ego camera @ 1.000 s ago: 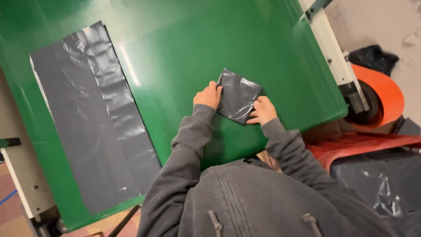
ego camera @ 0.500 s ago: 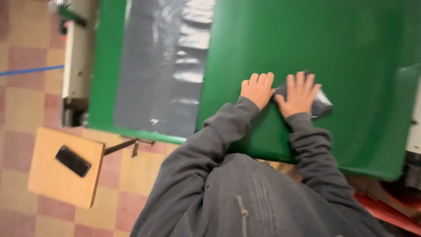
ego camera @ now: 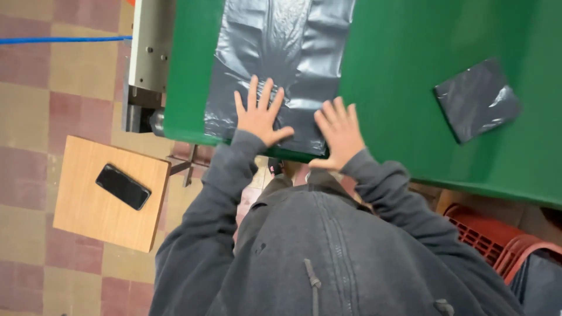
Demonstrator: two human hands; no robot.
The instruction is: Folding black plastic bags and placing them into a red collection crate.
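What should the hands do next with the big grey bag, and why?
Probably fold it. Both hands, left hand and right hand, lie flat on the near end of the grey plastic bag, spread unfolded on the green table, while a folded bag lies to the right.

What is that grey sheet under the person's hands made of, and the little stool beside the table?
The grey sheet looks like thin plastic film: glossy, with soft wrinkles and streaks of glare. Both hands, left and right, press flat on it. The stool looks like wood or wood-look laminate: matt tan with faint grain; which one, I cannot tell.
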